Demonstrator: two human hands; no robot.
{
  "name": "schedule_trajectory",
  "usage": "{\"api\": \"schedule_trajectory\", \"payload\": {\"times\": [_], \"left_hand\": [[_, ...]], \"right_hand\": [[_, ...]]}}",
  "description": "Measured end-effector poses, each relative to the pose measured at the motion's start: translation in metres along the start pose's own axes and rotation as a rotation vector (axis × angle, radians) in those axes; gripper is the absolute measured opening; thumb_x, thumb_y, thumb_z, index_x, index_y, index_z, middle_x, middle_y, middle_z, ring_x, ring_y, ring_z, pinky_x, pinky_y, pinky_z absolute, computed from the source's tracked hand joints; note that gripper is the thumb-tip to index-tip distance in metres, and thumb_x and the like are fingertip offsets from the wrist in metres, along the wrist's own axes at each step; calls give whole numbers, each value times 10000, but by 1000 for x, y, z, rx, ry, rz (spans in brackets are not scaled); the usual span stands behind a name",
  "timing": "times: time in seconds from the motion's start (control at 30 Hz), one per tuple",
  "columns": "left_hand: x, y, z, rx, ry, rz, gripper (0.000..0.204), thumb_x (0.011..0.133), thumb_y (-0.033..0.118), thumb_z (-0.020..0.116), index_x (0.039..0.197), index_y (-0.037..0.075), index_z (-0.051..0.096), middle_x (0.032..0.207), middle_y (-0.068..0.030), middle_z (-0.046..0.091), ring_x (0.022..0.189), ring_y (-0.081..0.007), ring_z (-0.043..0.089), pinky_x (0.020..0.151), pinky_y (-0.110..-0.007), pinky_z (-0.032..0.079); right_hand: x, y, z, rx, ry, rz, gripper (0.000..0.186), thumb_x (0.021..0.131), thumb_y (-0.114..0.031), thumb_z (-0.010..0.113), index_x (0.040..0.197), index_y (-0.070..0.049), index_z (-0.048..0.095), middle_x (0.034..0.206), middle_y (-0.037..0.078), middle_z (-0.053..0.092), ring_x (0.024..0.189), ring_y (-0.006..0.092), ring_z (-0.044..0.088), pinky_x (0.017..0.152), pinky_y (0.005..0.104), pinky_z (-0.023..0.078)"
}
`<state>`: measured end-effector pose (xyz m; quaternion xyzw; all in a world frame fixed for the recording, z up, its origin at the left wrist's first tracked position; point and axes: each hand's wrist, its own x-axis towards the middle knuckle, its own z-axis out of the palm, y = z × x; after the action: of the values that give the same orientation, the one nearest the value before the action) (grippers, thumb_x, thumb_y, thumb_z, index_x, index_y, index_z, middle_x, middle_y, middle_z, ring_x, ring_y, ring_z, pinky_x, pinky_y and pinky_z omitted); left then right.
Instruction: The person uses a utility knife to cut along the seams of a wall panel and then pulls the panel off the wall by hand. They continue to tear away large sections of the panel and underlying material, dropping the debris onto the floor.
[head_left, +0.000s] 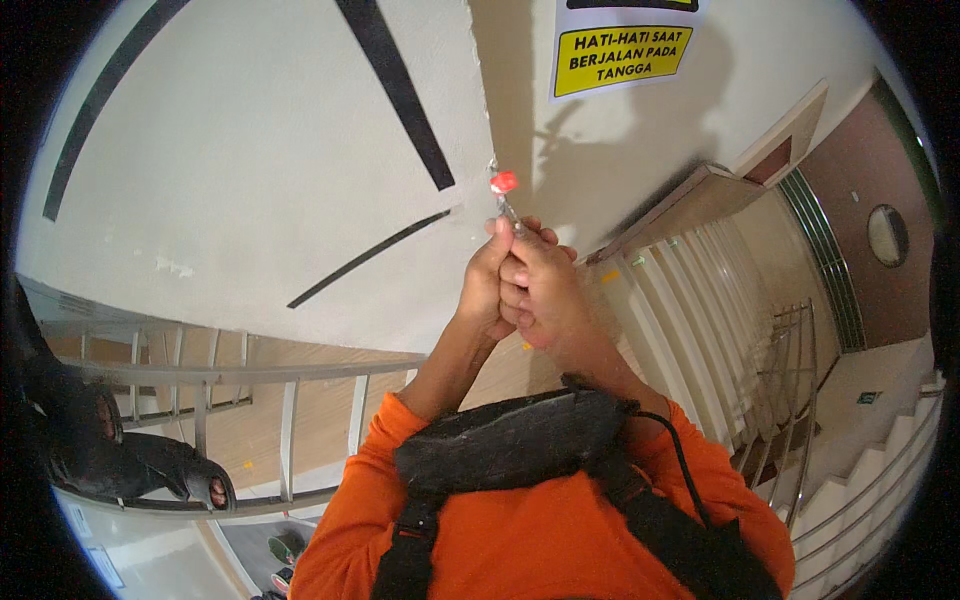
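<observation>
My left hand (482, 278) and my right hand (543, 282) are pressed together in front of me, close to the wall corner, with fingers curled and thumbs side by side. Between the thumbs and fingertips they pinch a small red-topped item (504, 182). Its red and whitish end points away from me, and a thin, shiny, clear or silvery part runs down into my grip. Its exact kind is too small to make out. My fingers hide its lower end. Both forearms come out of orange sleeves (400, 420).
Black strips (400, 95) mark the white wall (250, 150); a yellow sign (622, 60) hangs on the adjoining wall. Below left runs a metal railing (290, 440), with a person's dark-clothed legs (150, 465) beside it. Steps (690, 320) and more railings (800, 400) are at the right.
</observation>
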<state>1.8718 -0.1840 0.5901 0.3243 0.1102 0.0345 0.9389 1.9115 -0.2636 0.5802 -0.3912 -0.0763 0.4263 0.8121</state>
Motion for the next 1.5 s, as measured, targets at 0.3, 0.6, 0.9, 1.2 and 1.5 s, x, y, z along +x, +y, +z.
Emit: {"api": "schedule_trajectory", "payload": {"times": [0.3,0.6,0.9,1.2,1.5], "left_hand": [[38,-27,13,76,-7,68,647,984,549,407,1389,45,401,1302,-167,549,1155,-265,568,925,-397,524],[117,-56,45,24,20,466,508,959,535,487,1304,162,469,1313,-77,530,1232,-225,486,1075,-428,343],[63,-84,38,222,422,424,564,993,486,464,1368,66,437,1179,-86,574,1106,-206,539,984,-404,421],[-10,-73,75,1119,825,868,686,989,490,457,1462,7,338,1351,-188,502,1199,-270,524,954,-387,456],[-5,-23,78,1347,905,585,478,923,328,623,1204,-49,537,952,-267,682,920,-315,702,757,-363,542]], "right_hand": [[19,-64,-54,83,-254,270,146,967,-242,528,1018,-109,564,595,-66,411,422,46,370,358,224,287],[112,-166,-114,-273,-705,559,298,987,-271,514,1216,-89,571,564,-106,357,385,-11,289,312,156,187],[50,-89,-122,-318,-475,265,261,985,-353,518,1105,-126,568,560,-67,381,363,31,282,308,215,212],[-6,-71,-48,-142,-321,151,299,1024,-273,468,1250,-78,490,777,5,527,533,88,453,437,250,373],[-4,-30,-13,186,-173,-33,245,1038,-228,441,1192,-56,525,913,25,581,771,99,568,662,263,489]]}}
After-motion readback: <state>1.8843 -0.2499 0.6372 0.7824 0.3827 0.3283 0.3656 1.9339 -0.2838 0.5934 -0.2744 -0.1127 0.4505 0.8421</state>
